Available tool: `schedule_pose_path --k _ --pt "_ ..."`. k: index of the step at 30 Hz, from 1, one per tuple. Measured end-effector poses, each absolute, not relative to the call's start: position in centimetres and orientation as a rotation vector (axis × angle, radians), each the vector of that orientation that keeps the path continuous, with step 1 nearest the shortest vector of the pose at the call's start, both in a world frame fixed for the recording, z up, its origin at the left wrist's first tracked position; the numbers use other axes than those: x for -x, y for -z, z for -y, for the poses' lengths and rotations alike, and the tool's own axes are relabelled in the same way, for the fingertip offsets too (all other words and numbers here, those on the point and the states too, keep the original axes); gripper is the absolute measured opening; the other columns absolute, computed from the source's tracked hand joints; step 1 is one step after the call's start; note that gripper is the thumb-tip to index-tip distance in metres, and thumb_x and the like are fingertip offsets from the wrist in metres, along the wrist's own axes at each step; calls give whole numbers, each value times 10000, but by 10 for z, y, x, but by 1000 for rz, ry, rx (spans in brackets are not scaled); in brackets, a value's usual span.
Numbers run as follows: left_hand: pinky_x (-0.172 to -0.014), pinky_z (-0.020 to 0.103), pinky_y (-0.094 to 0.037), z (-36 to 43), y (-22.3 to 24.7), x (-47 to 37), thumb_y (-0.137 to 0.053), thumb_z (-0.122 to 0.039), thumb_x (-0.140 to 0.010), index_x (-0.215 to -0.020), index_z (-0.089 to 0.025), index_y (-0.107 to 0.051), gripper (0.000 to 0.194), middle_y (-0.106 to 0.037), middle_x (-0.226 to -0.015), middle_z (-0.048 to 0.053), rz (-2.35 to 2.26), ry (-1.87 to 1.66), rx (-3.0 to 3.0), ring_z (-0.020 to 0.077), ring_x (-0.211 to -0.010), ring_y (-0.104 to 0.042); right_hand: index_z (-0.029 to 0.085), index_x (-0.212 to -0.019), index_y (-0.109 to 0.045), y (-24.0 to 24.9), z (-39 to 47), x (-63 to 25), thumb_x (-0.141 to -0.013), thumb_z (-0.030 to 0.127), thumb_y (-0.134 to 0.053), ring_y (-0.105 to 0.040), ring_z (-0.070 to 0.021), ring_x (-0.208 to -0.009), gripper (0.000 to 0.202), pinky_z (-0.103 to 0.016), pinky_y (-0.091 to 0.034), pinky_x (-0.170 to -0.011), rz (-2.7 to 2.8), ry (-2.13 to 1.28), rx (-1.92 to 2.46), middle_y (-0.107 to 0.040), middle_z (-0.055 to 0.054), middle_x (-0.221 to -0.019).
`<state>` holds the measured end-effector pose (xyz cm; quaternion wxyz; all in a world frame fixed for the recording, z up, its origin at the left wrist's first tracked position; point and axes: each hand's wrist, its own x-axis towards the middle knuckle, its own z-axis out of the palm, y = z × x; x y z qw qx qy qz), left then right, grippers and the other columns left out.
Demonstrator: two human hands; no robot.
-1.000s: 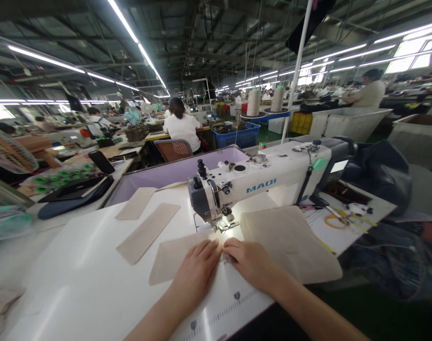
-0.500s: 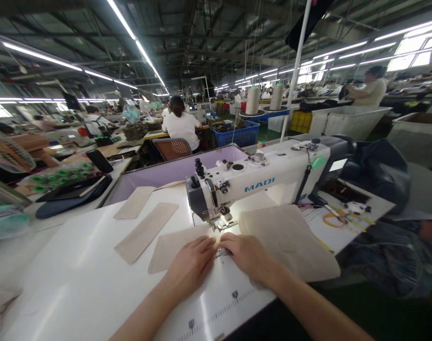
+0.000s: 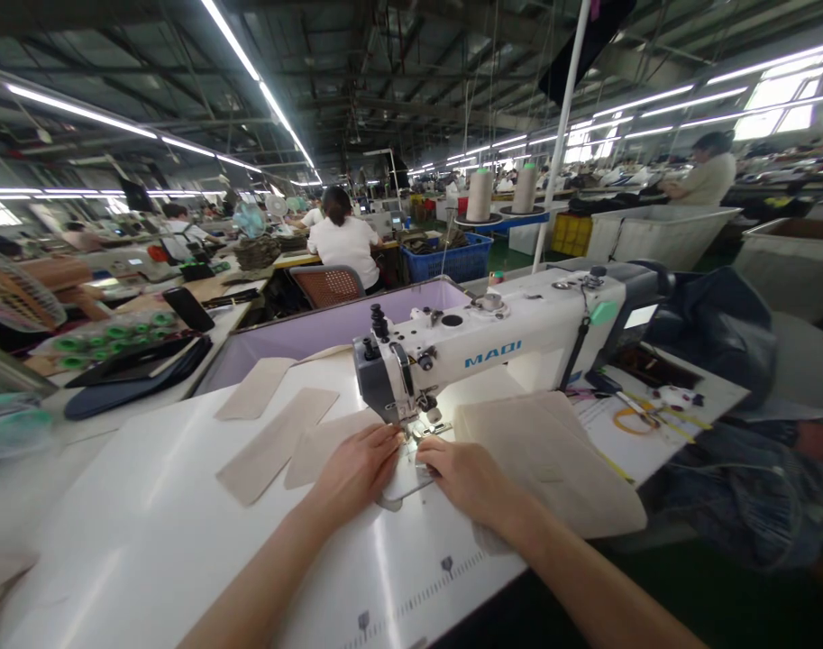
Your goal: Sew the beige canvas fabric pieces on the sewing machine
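My left hand (image 3: 361, 462) lies with its fingers stretched flat over a beige fabric piece (image 3: 315, 450), just left of the needle area. The sewing machine's presser foot (image 3: 430, 431) stands between my two hands, lit by a small lamp. My right hand (image 3: 470, 478) is closed, its thumb and fingertips together just in front of the foot; what they pinch is too small to make out. Beneath and beyond that hand rests a larger beige fabric panel (image 3: 553, 460). The white sewing machine (image 3: 492, 347) spans the table behind both hands.
Two more beige pieces, a strip (image 3: 279, 443) and a shorter one (image 3: 255, 389), lie on the white table (image 3: 147, 532). Orange-handled scissors (image 3: 637, 416) are at the right. Behind are a lilac-walled bin (image 3: 303, 335), a blue crate (image 3: 444, 260) and a seated co-worker (image 3: 343, 239).
My left hand has moved slightly left and away from my right hand, and the fabric under it has shifted and turned. The right hand has barely moved.
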<state>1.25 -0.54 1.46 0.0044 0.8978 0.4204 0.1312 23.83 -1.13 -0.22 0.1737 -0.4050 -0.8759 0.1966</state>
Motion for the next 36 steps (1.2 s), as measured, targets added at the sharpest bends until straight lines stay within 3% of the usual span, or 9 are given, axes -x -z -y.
schedule_pose_path --k 18,24,29,36 --pt "-1033 422 -528 4 -3 -6 -438 -295 -1024 -1265 -207 -655 337 -689 -1287 95 -1376 -453 -2825 249 -1185 -629 270 -1118 -702 7 13 -241 -935 102 -508 -665 -191 -1108 315 -276 -471 -956 2406 -643 1116 -685 14 -1302" --pt "-987 474 -525 13 -5 -7 -458 -299 -1020 -1275 -233 -633 316 -663 -1261 83 -1532 -362 -2783 275 -1164 -587 246 -1062 -701 6 22 -244 -936 131 -539 -680 -207 -1014 236 -270 -477 -856 2413 -600 1210 -709 -15 -1193" --pt "-842 420 -584 42 -12 -27 -482 -222 -999 -1124 -208 -659 217 -650 -1142 96 -1535 -215 -2710 274 -1050 -582 218 -1044 -699 2 35 -258 -946 133 -536 -677 -195 -919 208 -265 -465 -760 2426 -580 1336 -673 -43 -1148" --pt "-892 432 -592 58 -5 -34 -489 -169 -993 -1210 -186 -623 256 -668 -1216 103 -1385 -290 -2805 277 -1083 -589 217 -993 -688 2 50 -265 -938 169 -571 -658 -167 -862 137 -251 -460 -748 2349 -669 1295 -648 -23 -1040"
